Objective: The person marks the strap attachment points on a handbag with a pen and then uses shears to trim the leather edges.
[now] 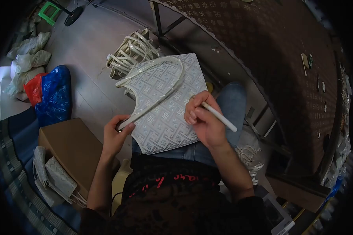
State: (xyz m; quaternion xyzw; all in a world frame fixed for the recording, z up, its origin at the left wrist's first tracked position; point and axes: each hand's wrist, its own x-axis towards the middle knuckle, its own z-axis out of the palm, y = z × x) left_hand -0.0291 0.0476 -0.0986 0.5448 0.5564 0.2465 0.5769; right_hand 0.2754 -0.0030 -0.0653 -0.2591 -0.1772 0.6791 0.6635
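Observation:
Across my lap lies a pale silver handbag (164, 117) with a woven geometric pattern, flat and tilted, its curved opening facing left. A long cream handle (155, 102) loops over its upper face. At the left edge, my left hand (119, 135) pinches the near end of that handle against the bag, thumb on top. My right hand (205, 121) is closed around a white pen-like tool (224, 120), over the bag's right side. The tool's blunt end points down and right; its other end is hidden in the fingers.
Beyond the bag stands a pile of bags with cream straps (131, 53). A brown cardboard box (72, 143) is at left, with folded pale bags (59, 176) beside it. Blue (57, 94) and red plastic bags (34, 89) lie farther left. A cloth-covered table (262, 51) borders the right.

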